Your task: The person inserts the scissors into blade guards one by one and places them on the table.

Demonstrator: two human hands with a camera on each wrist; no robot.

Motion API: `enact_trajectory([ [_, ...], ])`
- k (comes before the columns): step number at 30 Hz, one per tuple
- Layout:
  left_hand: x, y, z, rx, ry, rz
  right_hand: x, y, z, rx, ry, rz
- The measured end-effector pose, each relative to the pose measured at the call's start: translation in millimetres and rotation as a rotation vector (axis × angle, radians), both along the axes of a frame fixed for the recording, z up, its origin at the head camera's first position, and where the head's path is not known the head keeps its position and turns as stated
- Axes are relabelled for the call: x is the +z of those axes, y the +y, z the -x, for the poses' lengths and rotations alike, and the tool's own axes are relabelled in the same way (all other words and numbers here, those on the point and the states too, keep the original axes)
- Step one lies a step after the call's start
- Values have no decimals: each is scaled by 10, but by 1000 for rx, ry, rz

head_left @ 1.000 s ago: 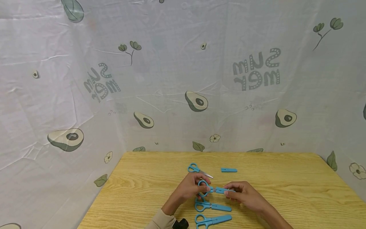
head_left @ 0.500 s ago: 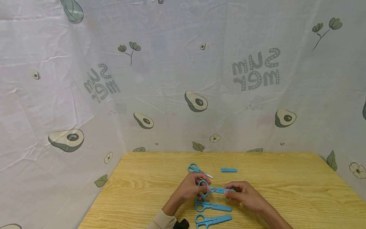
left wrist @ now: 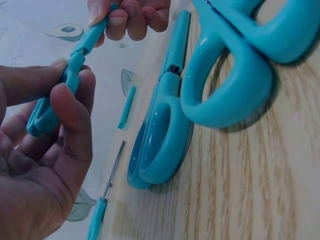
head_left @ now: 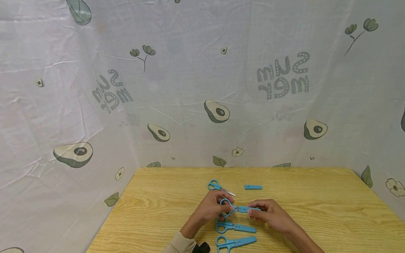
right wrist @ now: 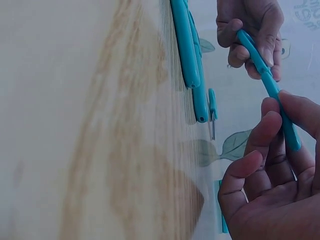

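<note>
My left hand (head_left: pixel 207 207) grips the blue handles of a pair of scissors (left wrist: pixel 44 119), held a little above the table. On their blades sits a blue cover (head_left: pixel 243 209), which my right hand (head_left: pixel 273 215) pinches between thumb and fingers. A short gap shows between cover and handles in the head view. Below the hands lie two more blue scissors with covers on, one pair (head_left: pixel 244 228) nearer the hands and another (head_left: pixel 245 242) closer to the front. Beyond the left hand rests an uncovered pair of scissors (head_left: pixel 214 185), its metal blades bare.
A loose blue cover (head_left: pixel 253 187) lies on the far part of the wooden table (head_left: pixel 316 196), right of the uncovered scissors. Behind and beside the table hangs a pale curtain (head_left: pixel 190 70) printed with avocados and leaves.
</note>
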State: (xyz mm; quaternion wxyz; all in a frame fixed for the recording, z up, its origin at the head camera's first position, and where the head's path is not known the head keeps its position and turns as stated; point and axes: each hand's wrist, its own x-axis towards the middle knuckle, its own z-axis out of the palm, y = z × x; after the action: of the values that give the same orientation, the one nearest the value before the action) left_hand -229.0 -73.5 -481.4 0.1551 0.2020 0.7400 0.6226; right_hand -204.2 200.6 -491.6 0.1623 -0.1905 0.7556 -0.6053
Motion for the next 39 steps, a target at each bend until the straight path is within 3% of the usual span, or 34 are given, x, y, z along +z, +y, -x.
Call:
enact_trajectory([
  [25,5,33,-14,20,-12,14,-3,-52,6,-19,-20,22],
  [39,29,68,-33,27,-19,8,22,-98,-11,-41,-81,32],
])
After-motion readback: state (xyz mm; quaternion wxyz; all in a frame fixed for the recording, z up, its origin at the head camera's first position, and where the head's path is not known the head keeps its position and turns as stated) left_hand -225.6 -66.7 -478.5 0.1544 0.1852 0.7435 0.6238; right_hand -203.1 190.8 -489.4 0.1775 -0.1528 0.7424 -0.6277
